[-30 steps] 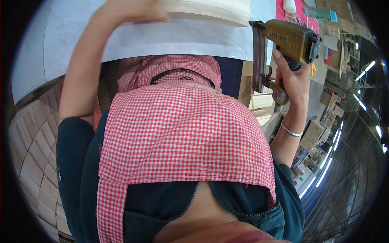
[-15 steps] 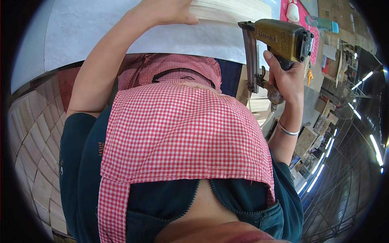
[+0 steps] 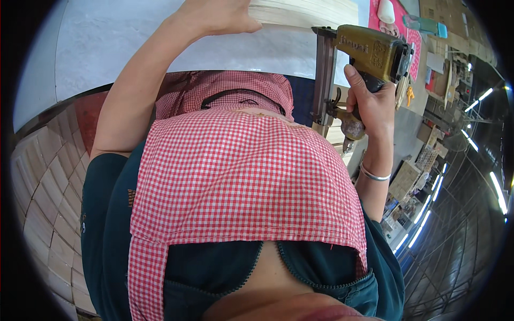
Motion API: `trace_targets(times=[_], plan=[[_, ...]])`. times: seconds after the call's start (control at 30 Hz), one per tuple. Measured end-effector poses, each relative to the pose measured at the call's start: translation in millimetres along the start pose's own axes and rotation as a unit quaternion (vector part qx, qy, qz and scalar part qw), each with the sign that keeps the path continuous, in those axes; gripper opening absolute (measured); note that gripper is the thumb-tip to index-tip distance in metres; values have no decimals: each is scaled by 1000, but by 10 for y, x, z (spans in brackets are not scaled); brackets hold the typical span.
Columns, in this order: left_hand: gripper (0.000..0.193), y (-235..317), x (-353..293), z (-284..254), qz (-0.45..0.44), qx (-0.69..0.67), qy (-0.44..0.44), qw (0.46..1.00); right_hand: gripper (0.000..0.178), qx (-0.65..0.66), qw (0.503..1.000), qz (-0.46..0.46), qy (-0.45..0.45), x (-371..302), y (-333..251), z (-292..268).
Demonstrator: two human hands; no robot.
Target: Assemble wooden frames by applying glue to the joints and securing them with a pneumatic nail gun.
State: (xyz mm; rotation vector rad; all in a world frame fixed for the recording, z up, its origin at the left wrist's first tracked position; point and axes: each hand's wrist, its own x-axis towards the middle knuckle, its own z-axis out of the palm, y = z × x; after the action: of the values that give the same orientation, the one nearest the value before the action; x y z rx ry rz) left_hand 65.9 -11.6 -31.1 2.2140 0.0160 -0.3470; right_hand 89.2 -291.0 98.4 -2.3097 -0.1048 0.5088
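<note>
My right hand (image 3: 376,107) grips the black handle of a pneumatic nail gun (image 3: 369,45) with a worn gold-coloured body. Its long dark magazine (image 3: 323,80) stands on the left side of the tool, and its nose is at the near edge of pale wooden strips (image 3: 305,13); I cannot tell if it touches them. My left hand (image 3: 222,18) lies at the left end of these strips, its thumb stretched along their near edge. The other fingers are cut off by the top of the picture, so its grip is hidden. The strips rest on a whitish worktable (image 3: 123,40).
Pale wooden pieces (image 3: 48,198) are stacked in rows at my left. Beyond the nail gun are a pink patterned cloth (image 3: 413,53), a white bottle (image 3: 385,10), a teal-capped clear bottle (image 3: 425,25) and an orange tool (image 3: 410,96). My red checked apron (image 3: 246,176) hangs against the table edge.
The nail gun in my right hand has shifted slightly left, and its lower end has swung leftward toward me. My left hand stays almost where it was.
</note>
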Motion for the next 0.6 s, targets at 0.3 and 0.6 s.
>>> trace_targets(times=[0.3,0.6], plan=[[51,-218,-178,15,14,-39,23,999,20,-48,998,-38,-7,-8,-103,-35],[53,-145,-269,-139,-69,-85,-13,994,22,-71,990,-95,-78,-38,-307,2]])
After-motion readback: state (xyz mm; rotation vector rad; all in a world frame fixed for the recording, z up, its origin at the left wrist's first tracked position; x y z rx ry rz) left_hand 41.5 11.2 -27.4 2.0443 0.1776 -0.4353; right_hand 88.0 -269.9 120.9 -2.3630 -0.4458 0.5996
